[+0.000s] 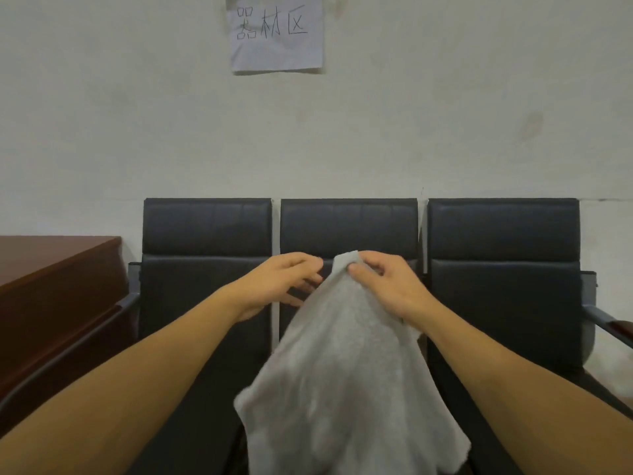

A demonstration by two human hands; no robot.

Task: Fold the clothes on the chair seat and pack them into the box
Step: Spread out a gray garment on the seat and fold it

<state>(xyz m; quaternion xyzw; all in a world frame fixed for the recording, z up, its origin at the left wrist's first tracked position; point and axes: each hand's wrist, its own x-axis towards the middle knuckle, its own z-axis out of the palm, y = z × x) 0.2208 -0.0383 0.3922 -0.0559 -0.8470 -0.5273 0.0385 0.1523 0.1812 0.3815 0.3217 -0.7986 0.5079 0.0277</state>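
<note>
1. The right hand [380, 282] pinches the top corner of the grey garment [346, 371], held up before the middle chair [349, 228].
2. The cloth hangs straight down.
3. The left hand [284, 282], fingers loose, hovers just beside that corner, nearest the free edge.

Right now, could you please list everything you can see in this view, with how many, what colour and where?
Grey fleecy cloth: one, light grey, hanging in front of the middle seat, top corner held up.
Black padded chair seats: three, black, joined in a row against the wall.
Reddish-brown wooden desk: one, at the left edge, beside the chairs.
Handwritten paper sign: one, white with dark characters, on the wall at the top.
Off-white wall: one, stained, behind the chairs.
Right hand: pinches the cloth's top corner.
Left hand: fingers loosely spread beside that corner; contact unclear.
</note>
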